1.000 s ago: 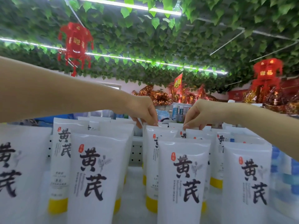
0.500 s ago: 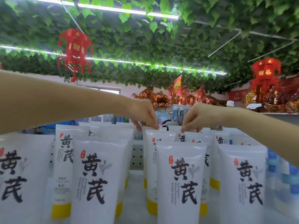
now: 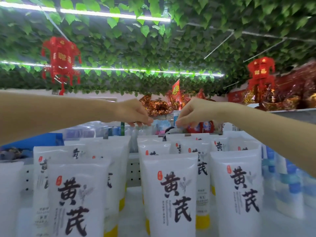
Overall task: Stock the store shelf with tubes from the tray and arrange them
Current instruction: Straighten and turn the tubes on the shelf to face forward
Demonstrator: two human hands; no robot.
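Several white tubes with black characters and yellow caps stand cap-down in rows on the shelf, the nearest being a left tube (image 3: 75,199), a middle tube (image 3: 171,194) and a right tube (image 3: 239,190). My left hand (image 3: 135,115) and my right hand (image 3: 193,113) hover close together over the back rows, a little above the tube tops. The fingers of both hands are curled downward, with nothing visible between them. No tray is in view.
A white pegboard shelf back (image 3: 134,173) shows between the tube rows. Blue-and-white packages (image 3: 287,185) stand to the right of the tubes. Behind the shelf are other goods, foil-wrapped baskets (image 3: 157,106), red lanterns (image 3: 61,60) and a leafy ceiling.
Both hands rose off the tops of the back tubes they were pinching and now hang just above them. The view moved closer to the front tubes.
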